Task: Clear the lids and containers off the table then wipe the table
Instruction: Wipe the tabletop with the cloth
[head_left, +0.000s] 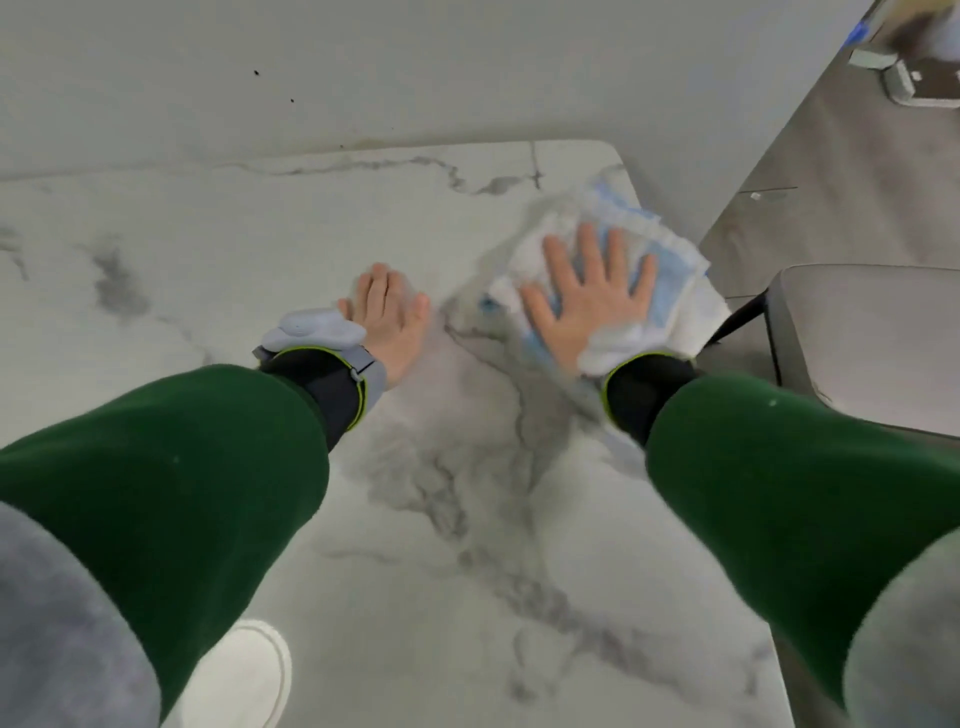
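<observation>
- White-and-blue cloth (613, 270) is lying at the table's (260, 234) far right corner.
- Right hand (592, 301), grip spread flat, is pressing it down.
- Left hand (387, 312) is resting open beside.
- No lids or containers are showing; wiping is seemingly underway.

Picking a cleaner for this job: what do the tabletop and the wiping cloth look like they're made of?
The tabletop looks like polished marble or a marble-look slab: white, grey veins, a soft sheen; which one can't be told. The cloth under the right hand looks like soft woven cotton or microfibre, white with blue stripes, crumpled into folds.
</observation>
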